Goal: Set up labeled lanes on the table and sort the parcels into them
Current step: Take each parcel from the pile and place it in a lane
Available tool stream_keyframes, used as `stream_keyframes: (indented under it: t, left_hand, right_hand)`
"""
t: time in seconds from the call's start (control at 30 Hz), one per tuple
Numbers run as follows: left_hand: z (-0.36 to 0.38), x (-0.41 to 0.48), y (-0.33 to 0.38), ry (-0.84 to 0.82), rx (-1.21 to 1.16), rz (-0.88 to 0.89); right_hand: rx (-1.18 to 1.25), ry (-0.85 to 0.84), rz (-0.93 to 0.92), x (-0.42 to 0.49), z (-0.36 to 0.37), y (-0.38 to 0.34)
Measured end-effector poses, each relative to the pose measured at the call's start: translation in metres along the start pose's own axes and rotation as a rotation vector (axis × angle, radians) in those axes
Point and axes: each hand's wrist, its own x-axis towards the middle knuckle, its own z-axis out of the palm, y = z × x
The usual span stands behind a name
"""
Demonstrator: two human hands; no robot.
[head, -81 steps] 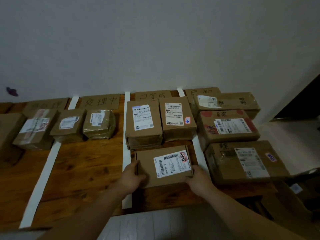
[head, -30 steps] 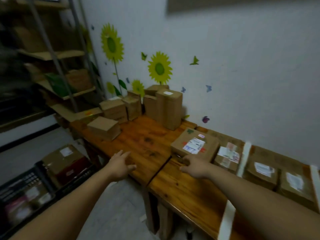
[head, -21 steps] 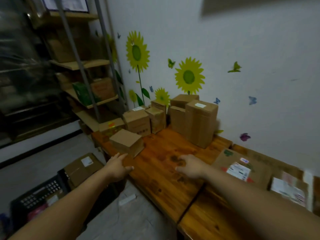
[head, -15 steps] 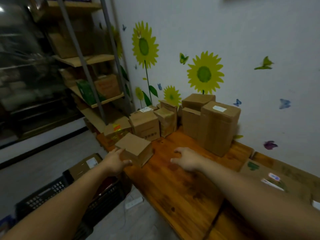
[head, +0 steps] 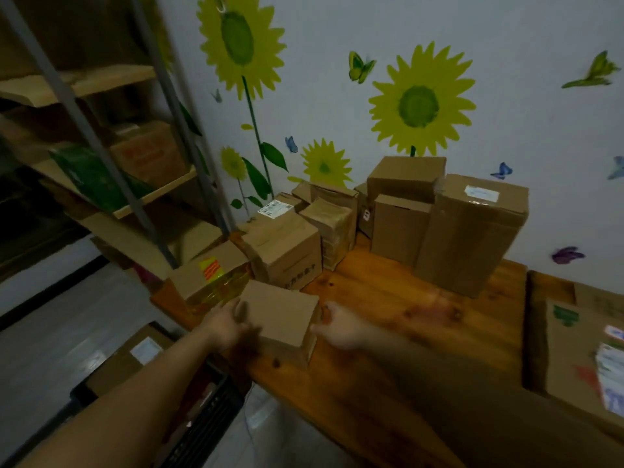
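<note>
The box (head: 283,320) sits low and centre in the frame, on the table (head: 405,336) near its front left corner. It stands apart from the stacked cartons (head: 398,214) crowding the wall above it. It lies squarely between the two hands, and the lift will turn on that.

The left hand (head: 225,328) lies against the box's left face with the thumb up at the top edge. Its fingers run down into shadow, so I cannot tell whether they have closed on the cardboard or only press it. The right hand (head: 341,328) is blurred. It holds nothing, and its fingers reach loosely toward the right face, with the tips just beside it or barely touching.

The left hand is therefore the nearer, and the right must cover the last bit of gap before a two-sided squeeze can lift the box. The top looks close to square (foreshortening hides any long axis), and the box sits slightly skewed to the table edge. A labelled parcel (head: 589,352) shows at the right edge of the frame. The sorting lanes probably lie that way, so the carry would go rightward.
</note>
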Motion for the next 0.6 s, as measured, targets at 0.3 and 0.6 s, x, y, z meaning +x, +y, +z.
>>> stream_keyframes:
  t: [0.3, 0.6]
  left_hand:
    - [0.009, 0.060, -0.005, -0.433, -0.301, -0.001]
    - [0.076, 0.013, 0.105, -0.616, -0.354, 0.147]
  right_hand:
    - [0.069, 0.187, 0.048, 0.024, 0.044, 0.014]
    - [0.375, 0.486, 0.454, -0.064, -0.007, 0.098]
